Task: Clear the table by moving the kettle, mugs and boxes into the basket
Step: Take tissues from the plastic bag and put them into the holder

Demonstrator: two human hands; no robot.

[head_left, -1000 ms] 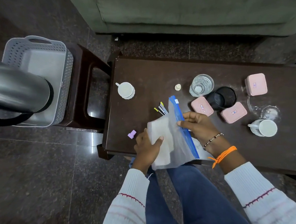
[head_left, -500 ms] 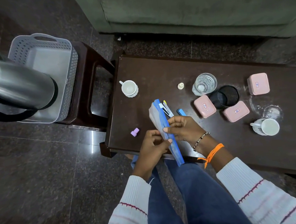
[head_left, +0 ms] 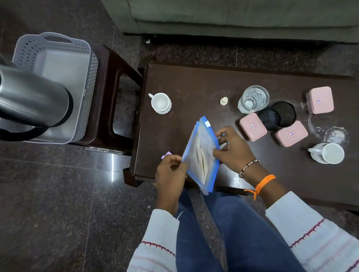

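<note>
over dark table [head_left: 191, 86], both hands [head_left: 171, 174] pinch zip pouch [head_left: 202, 153] open.

place: home living room | seating: green upholstered sofa [head_left: 238, 5] | floor: dark polished stone tiles [head_left: 49, 203] | furniture: low dark wooden desk [head_left: 201, 79] set before the sofa, dark stool [head_left: 112, 81] beside it | household items: 2 white mugs, 3 pink boxes, steel kettle [head_left: 23, 98], grey basket [head_left: 61, 57]

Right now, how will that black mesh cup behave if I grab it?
The mesh cup lies on its side between two pink boxes, so it may roll once freed. Open mesh suggests it is light and probably stiff enough to hold by the rim.
</note>
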